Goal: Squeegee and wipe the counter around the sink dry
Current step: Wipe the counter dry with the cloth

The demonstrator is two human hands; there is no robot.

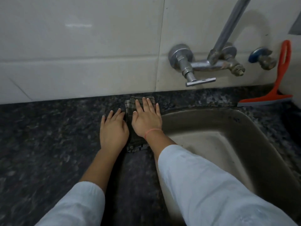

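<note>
Head: right hand (147,119) flat on cloth (131,104), touching sink (205,112) edge.

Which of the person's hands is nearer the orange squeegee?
Right. The right hand presses the cloth left of the squeegee; the left hand lies farther left.

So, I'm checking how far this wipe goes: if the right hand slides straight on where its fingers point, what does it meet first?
Probably the tiled wall: the right hand lies flat on the cloth, fingers aimed at it, with only a thin strip of counter between.
</note>
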